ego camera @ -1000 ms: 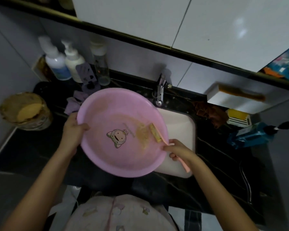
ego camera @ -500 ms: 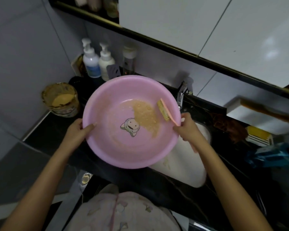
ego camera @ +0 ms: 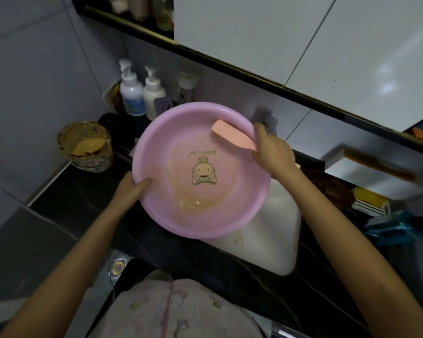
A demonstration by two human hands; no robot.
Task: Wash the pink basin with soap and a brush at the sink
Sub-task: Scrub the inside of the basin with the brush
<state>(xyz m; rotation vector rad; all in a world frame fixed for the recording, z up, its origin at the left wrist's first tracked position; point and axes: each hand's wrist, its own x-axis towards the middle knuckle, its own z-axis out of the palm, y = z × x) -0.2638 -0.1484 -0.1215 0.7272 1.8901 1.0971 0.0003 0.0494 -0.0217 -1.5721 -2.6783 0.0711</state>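
Pink basin (ego camera: 156, 147), held at a tilt above the left part of a white sink (ego camera: 274, 240), its open side turned up toward the camera; whether its underside rests on the sink's edge cannot be told. The two hands are well apart, on opposite sides of the basin. The left hand (ego camera: 132, 189) grips the near-left rim, thumb laid over the inside and fingers hidden beneath. The right hand (ego camera: 272, 154) is curled round the handle of a peach-pink brush (ego camera: 232, 136), whose head lies against the inner wall at the far side, just under the rim. A cartoon figure (ego camera: 203, 173) is printed at the centre of the basin's floor, and a thin yellowish lather (ego camera: 193, 203) is smeared around it, thickest toward the near edge.

The sink is set into a dark, veined worktop (ego camera: 83, 191). Two white pump bottles (ego camera: 131, 93) stand side by side against the grey tiled wall behind the basin, with a round tub of yellow powder (ego camera: 87, 147) to their left, near the worktop's corner. At right, a white tray (ego camera: 366, 167) carries a brown-handled brush, with a yellow block (ego camera: 369, 198) and a blue object (ego camera: 396, 228) just below it, both too blurred to identify. White cabinet doors (ego camera: 254, 32) hang overhead. The person's pale patterned garment (ego camera: 176, 308) fills the bottom of the frame.
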